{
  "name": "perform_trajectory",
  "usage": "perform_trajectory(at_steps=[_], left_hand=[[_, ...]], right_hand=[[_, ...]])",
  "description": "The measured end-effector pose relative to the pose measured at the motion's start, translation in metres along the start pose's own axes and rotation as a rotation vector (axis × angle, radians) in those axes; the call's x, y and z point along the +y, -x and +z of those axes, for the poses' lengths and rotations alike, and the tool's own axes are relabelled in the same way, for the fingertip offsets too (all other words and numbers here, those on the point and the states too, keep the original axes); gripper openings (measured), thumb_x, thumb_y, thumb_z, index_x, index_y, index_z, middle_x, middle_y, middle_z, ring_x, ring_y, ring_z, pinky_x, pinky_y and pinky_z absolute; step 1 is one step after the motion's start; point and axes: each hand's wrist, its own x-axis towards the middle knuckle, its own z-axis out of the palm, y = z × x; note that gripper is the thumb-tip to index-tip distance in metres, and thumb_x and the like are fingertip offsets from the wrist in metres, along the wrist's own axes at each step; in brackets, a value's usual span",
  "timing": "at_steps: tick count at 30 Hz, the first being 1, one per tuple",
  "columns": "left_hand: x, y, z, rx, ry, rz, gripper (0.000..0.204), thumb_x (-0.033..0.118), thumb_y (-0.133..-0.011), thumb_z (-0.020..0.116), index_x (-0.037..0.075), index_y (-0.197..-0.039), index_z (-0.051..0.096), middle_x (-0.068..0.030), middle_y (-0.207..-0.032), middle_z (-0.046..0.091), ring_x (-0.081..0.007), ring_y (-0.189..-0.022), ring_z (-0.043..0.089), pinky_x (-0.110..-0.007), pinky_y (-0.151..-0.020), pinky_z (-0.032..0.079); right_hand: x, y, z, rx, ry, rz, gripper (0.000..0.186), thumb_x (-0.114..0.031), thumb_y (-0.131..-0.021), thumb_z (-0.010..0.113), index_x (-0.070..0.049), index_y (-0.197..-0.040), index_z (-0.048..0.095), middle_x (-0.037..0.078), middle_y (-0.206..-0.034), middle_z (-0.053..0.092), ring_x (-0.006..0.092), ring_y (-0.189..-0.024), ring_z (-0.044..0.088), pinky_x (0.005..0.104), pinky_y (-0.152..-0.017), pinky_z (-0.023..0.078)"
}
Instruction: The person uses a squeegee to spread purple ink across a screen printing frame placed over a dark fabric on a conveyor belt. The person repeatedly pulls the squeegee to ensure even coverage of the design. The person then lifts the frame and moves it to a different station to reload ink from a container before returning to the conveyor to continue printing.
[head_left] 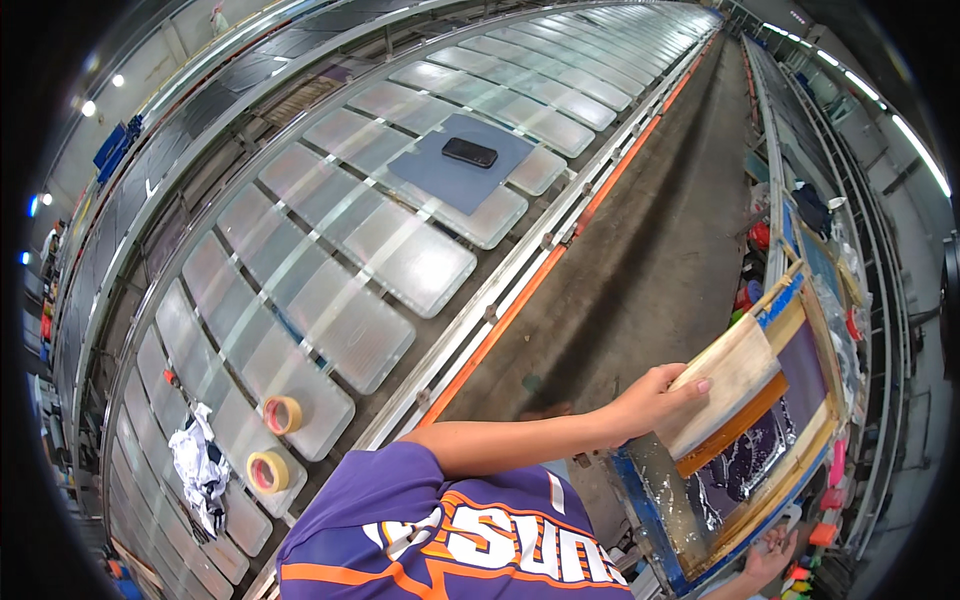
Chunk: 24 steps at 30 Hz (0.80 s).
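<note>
My left hand grips a squeegee by its pale wooden handle. The orange blade points down over a wood-framed printing screen, which has dark purple ink smeared and pooled on its mesh. Blue tape covers parts of the frame. At the screen's lower right edge, my right hand has curled fingers beside a small whitish piece; what it holds is too small to make out.
Left stands a long table of metal platens. On it are a black phone on a grey sheet, two tape rolls and a crumpled white cloth. An orange-edged rail borders the aisle floor.
</note>
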Motion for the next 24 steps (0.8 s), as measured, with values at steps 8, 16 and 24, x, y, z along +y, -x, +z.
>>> perform_trajectory(at_steps=[8,16,24], left_hand=[[0.015,-0.211,-0.028,0.01,-0.061,0.011,0.062,0.052,-0.099,0.061,-0.003,-0.129,0.06,-0.0104,-0.115,0.066,-0.0165,-0.109,0.058,-0.034,-0.094,0.048],[0.052,-0.375,-0.087,0.219,0.096,-0.024,0.052,0.04,-0.101,0.064,-0.002,-0.13,0.059,-0.0062,-0.115,0.067,-0.011,-0.102,0.062,-0.028,-0.089,0.049],[0.082,-0.561,-0.154,0.31,0.141,0.044,0.05,0.041,-0.101,0.063,-0.004,-0.124,0.061,-0.0067,-0.109,0.067,-0.0099,-0.099,0.06,-0.028,-0.087,0.048]], right_hand=[[0.021,-0.197,0.1,-0.061,-0.105,0.083,0.025,-0.027,-0.099,0.064,-0.005,-0.099,0.053,-0.001,-0.077,0.047,0.0092,-0.059,0.043,0.0228,-0.056,0.04],[0.048,-0.394,0.277,-0.221,-0.137,0.14,0.021,-0.026,-0.103,0.055,-0.007,-0.098,0.049,0.003,-0.077,0.05,0.0139,-0.057,0.044,0.0256,-0.054,0.038],[0.09,-0.59,0.419,-0.234,-0.062,0.154,0.025,-0.028,-0.103,0.054,-0.005,-0.111,0.052,0.0,-0.078,0.049,0.0099,-0.059,0.043,0.024,-0.056,0.04]])
